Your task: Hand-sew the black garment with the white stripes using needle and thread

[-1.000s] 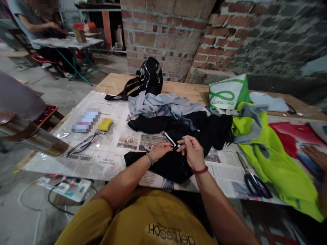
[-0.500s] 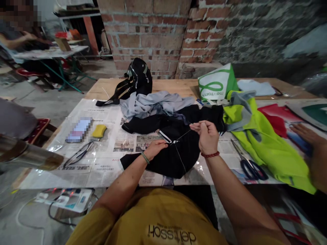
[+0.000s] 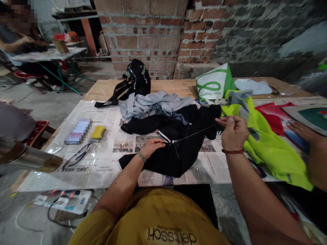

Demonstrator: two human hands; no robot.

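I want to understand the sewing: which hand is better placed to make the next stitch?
Probably the right hand: it pinches the taut thread pulled away from the black garment, while the left hand presses the cloth flat.

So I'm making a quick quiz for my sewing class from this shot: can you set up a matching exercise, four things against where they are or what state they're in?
Things:
1. left hand
2. right hand
3. sponge
4. black bag

Places or states:
A. yellow, beside the blurred phone
B. raised, pulling the thread taut
C. at the table's far side, before the brick wall
D. pressing on the black garment

Pairs: 1-D, 2-B, 3-A, 4-C
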